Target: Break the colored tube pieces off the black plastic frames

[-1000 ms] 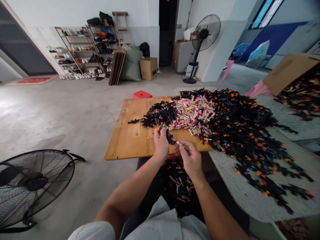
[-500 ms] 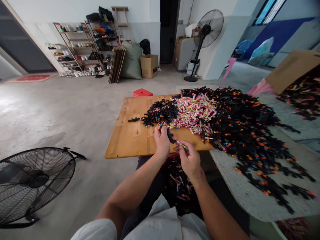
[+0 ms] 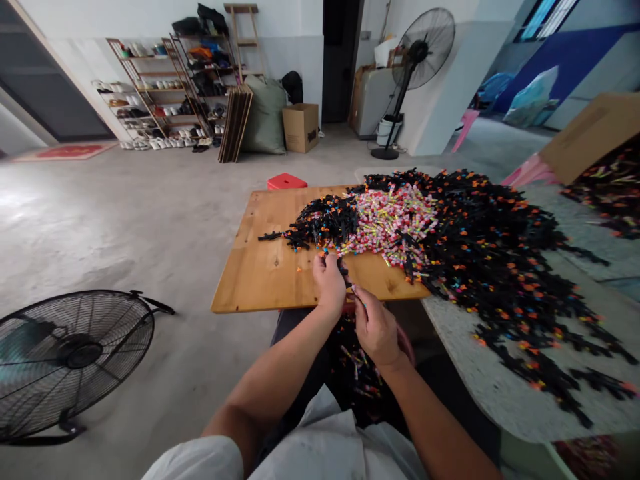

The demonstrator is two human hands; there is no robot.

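Just above the front edge of the wooden table [image 3: 260, 280], my left hand [image 3: 330, 283] is closed around a black toy gun [image 3: 343, 269] with an orange tip. My right hand [image 3: 375, 327] pinches a small candy tube, mostly hidden by the fingers, against the gun's near end. Behind my hands lies a heap of pink and white candy tubes [image 3: 395, 217]. Black toy guns are piled left of it [image 3: 327, 220], and a larger pile of black toy guns [image 3: 480, 233] spreads to the right.
A grey stone-patterned table [image 3: 480, 373] adjoins at the right, with a tilted cardboard box [image 3: 590, 137] beyond. Below my hands, a container [image 3: 406, 343] holds more toys. A black fan [image 3: 77, 353] stands at the lower left, and a red stool [image 3: 287, 181] behind the table.
My right hand has moved closer to my left, and the tube that showed between them is now mostly covered by my fingers. The view has shifted slightly.
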